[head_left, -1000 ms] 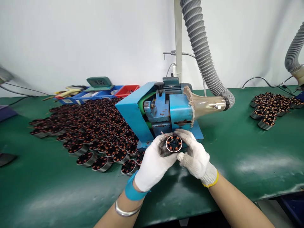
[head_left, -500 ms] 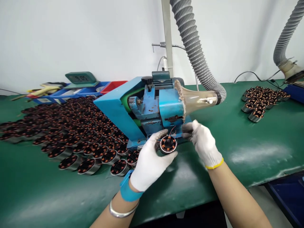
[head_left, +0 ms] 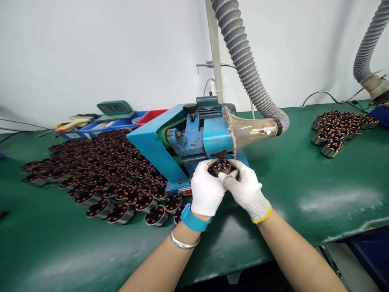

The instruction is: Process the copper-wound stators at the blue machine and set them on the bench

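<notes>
From where I stand: much of the wound ring's (head_left: 221,165) wall hidden by left hand (head_left: 208,188) and right hand (head_left: 246,184). Another ring (head_left: 177,216) partly behind blue wristband (head_left: 196,221). Red bin (head_left: 152,116) partly behind blue machine (head_left: 217,136). Grey hose (head_left: 241,50) cut off at top. Dark object (head_left: 2,213), left edge: cropped, unidentifiable.

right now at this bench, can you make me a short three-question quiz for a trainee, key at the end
1. True or false: the left hand and the right hand both hold the round wound part.
2. Multiple choice: what colour is the edge of the right glove's cuff?
a) red
b) yellow
c) black
3. Fill in: as the wearer sees it, the larger group of similar parts lies to the ____ of the blue machine.

Key:
1. True
2. b) yellow
3. left
</notes>
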The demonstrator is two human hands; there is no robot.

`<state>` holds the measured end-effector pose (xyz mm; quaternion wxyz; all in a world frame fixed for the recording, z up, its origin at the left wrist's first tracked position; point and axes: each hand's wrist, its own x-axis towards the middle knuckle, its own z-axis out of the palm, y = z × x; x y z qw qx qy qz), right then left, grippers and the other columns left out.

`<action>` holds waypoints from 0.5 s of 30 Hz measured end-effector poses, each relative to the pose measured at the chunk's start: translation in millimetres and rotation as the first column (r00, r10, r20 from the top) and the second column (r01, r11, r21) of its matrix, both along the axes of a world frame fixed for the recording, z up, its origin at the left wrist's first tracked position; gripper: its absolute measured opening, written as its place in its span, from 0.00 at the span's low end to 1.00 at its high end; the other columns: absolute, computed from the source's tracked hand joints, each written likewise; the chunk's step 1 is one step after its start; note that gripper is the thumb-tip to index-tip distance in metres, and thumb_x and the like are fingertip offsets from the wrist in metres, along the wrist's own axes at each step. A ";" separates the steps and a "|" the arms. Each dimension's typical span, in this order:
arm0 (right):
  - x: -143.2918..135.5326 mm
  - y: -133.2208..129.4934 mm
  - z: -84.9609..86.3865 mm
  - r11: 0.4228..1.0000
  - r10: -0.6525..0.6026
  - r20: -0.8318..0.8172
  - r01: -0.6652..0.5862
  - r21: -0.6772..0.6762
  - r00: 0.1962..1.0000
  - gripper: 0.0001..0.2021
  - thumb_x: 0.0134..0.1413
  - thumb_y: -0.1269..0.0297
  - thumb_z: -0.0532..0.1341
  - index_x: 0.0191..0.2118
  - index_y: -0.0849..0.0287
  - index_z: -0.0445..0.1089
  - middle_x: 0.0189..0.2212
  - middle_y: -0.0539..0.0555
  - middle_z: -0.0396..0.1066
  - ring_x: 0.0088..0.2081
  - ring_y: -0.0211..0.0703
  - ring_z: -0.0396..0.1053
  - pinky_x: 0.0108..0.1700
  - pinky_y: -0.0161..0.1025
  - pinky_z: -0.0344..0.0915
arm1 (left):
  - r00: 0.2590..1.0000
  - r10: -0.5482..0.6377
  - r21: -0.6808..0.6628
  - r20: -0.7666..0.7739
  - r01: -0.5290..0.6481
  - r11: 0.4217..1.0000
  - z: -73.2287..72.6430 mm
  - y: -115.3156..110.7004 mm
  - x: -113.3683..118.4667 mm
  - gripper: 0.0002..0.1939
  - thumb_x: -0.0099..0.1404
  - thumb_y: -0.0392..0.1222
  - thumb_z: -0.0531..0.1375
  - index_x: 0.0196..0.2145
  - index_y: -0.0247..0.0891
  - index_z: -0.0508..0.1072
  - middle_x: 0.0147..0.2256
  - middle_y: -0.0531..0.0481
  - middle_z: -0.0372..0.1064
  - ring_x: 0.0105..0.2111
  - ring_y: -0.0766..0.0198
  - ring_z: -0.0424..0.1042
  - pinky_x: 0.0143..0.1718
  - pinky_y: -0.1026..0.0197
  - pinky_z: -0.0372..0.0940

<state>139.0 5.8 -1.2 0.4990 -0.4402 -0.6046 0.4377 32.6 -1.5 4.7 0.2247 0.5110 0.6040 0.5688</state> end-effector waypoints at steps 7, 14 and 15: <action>0.4 4.3 2.4 1.000 0.011 -0.052 -0.011 0.013 0.999 0.19 0.49 0.60 0.62 0.47 0.62 0.70 0.25 0.48 0.66 0.35 0.44 0.68 0.42 0.41 0.68 | 0.988 0.085 0.041 -0.128 -0.080 0.996 -2.8 8.2 2.7 0.22 0.42 0.44 0.69 0.36 0.37 0.71 0.35 0.45 0.76 0.35 0.54 0.75 0.41 0.53 0.69; 1.2 7.3 0.1 0.998 0.059 -0.137 -0.062 -0.018 0.989 0.22 0.48 0.59 0.61 0.49 0.64 0.68 0.23 0.47 0.65 0.32 0.42 0.68 0.40 0.41 0.68 | 0.971 0.158 0.049 -0.177 -0.151 0.987 1.7 7.7 8.3 0.20 0.42 0.45 0.68 0.33 0.38 0.68 0.31 0.48 0.74 0.32 0.56 0.74 0.38 0.54 0.69; 2.7 5.9 1.3 0.998 0.060 -0.135 -0.064 -0.029 0.989 0.22 0.47 0.60 0.62 0.48 0.63 0.68 0.25 0.48 0.67 0.33 0.43 0.68 0.40 0.41 0.68 | 0.969 0.165 0.058 -0.185 -0.157 0.986 1.7 5.1 7.9 0.21 0.42 0.45 0.68 0.33 0.38 0.68 0.31 0.48 0.74 0.32 0.56 0.74 0.37 0.54 0.69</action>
